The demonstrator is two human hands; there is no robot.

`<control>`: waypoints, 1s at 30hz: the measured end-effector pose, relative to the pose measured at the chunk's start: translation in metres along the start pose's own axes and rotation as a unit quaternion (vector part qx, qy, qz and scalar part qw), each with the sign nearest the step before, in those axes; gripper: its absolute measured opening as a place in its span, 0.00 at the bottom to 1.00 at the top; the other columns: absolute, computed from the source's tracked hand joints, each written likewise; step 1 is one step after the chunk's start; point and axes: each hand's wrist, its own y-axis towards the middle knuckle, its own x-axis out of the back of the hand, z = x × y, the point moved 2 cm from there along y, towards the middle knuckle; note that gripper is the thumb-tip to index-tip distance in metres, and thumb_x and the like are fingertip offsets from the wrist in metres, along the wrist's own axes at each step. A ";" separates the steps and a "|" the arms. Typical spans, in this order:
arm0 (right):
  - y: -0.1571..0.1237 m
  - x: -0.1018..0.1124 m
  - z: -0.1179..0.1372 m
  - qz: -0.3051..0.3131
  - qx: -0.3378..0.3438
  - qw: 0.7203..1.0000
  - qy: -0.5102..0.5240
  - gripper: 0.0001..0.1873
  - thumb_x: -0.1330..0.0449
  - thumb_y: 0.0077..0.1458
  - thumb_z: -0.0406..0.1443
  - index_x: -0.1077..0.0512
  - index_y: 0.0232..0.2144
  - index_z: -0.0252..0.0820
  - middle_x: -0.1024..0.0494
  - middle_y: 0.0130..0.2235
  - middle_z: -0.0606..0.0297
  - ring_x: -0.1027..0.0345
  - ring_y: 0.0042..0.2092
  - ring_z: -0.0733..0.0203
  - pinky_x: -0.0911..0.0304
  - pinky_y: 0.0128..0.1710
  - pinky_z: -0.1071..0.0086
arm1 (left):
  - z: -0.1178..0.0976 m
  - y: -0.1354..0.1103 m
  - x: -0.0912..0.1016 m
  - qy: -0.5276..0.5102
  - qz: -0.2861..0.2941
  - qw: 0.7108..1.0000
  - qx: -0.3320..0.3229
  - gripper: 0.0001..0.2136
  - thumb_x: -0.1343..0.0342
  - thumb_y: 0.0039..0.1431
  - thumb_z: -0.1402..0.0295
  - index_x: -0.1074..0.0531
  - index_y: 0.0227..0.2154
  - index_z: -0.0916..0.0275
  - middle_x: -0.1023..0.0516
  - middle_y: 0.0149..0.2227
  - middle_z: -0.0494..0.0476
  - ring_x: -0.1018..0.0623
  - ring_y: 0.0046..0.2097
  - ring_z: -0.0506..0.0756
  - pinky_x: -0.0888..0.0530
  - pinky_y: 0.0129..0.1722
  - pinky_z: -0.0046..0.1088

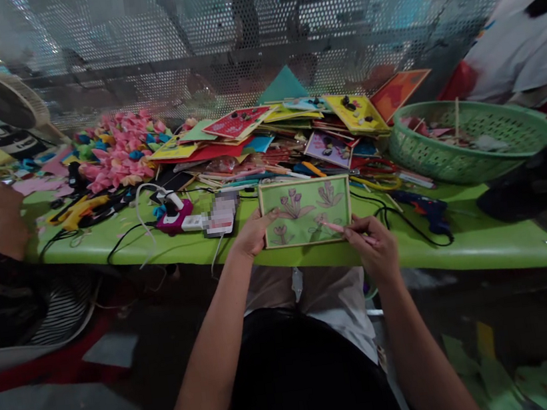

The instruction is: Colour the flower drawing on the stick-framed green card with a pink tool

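Note:
A green picture card [302, 191] in a pale frame, with several flower drawings on it, is tilted up over the table's front edge. My left hand [253, 233] grips the card's left side, thumb on its face and the other fingers hidden behind. In my right hand [375, 245] is a pink pen [337, 227], pinched between the fingers, its tip at the lower right flower. Dark outlines and pinkish colouring show on the flowers.
Behind the card lies a pile of coloured framed cards [237, 125]. A green basket [470, 132] and a blue glue gun [422, 209] are at right. Left are a phone [223, 213], a purple power strip [177, 219], pink paper flowers [119, 144] and a co-worker's hand [1, 204].

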 end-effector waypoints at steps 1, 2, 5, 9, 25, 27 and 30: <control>0.000 0.000 0.000 -0.003 -0.001 1.000 -0.001 0.07 0.33 0.56 0.42 0.23 0.30 0.48 0.22 0.29 0.68 0.23 0.41 0.53 0.37 0.66 0.45 | 0.000 0.000 0.000 -0.001 0.002 1.000 0.000 0.27 0.22 0.47 0.64 0.20 0.51 0.62 0.13 0.45 0.64 0.15 0.50 0.68 0.18 0.52 0.45; 0.000 0.000 0.000 -0.004 0.000 1.000 -0.002 0.07 0.33 0.56 0.42 0.23 0.30 0.48 0.22 0.29 0.68 0.24 0.40 0.53 0.37 0.66 0.45 | 0.000 0.000 0.000 -0.002 0.004 1.000 -0.001 0.27 0.23 0.47 0.64 0.20 0.51 0.62 0.13 0.46 0.65 0.15 0.51 0.68 0.18 0.52 0.45; 0.000 -0.001 0.004 -0.001 0.009 1.000 -0.007 0.08 0.33 0.55 0.42 0.24 0.28 0.48 0.23 0.28 0.69 0.24 0.38 0.54 0.36 0.65 0.47 | 0.001 0.001 0.001 -0.002 0.004 1.000 -0.001 0.27 0.24 0.49 0.65 0.21 0.53 0.62 0.13 0.47 0.66 0.15 0.52 0.68 0.19 0.53 0.46; 0.000 -0.002 0.010 0.012 0.000 1.000 -0.019 0.09 0.33 0.55 0.44 0.24 0.28 0.48 0.21 0.30 0.66 0.23 0.41 0.52 0.29 0.54 0.54 | 0.002 0.001 0.002 0.000 -0.008 1.000 0.000 0.27 0.26 0.52 0.66 0.22 0.56 0.62 0.14 0.49 0.67 0.14 0.50 0.68 0.18 0.53 0.48; -0.001 -0.001 0.006 0.022 -0.007 1.000 -0.021 0.09 0.32 0.54 0.43 0.24 0.28 0.47 0.21 0.29 0.66 0.23 0.44 0.49 0.31 0.53 0.55 | 0.004 0.001 0.005 0.004 -0.010 1.000 -0.011 0.31 0.24 0.48 0.64 0.22 0.56 0.65 0.12 0.43 0.64 0.13 0.45 0.66 0.17 0.51 0.45; 0.000 -0.001 0.003 0.016 -0.007 1.000 -0.020 0.08 0.33 0.54 0.43 0.24 0.28 0.47 0.21 0.30 0.66 0.22 0.44 0.49 0.30 0.54 0.53 | 0.004 0.001 0.005 0.003 -0.008 1.000 -0.013 0.31 0.24 0.49 0.64 0.23 0.56 0.65 0.13 0.44 0.65 0.14 0.47 0.66 0.18 0.52 0.46; 0.000 0.001 -0.001 0.000 -0.006 1.000 -0.015 0.08 0.32 0.54 0.43 0.24 0.29 0.47 0.22 0.29 0.67 0.22 0.46 0.48 0.31 0.58 0.50 | 0.004 0.002 0.005 0.004 -0.007 1.000 -0.013 0.29 0.25 0.51 0.64 0.23 0.57 0.64 0.13 0.45 0.65 0.14 0.50 0.67 0.19 0.55 0.46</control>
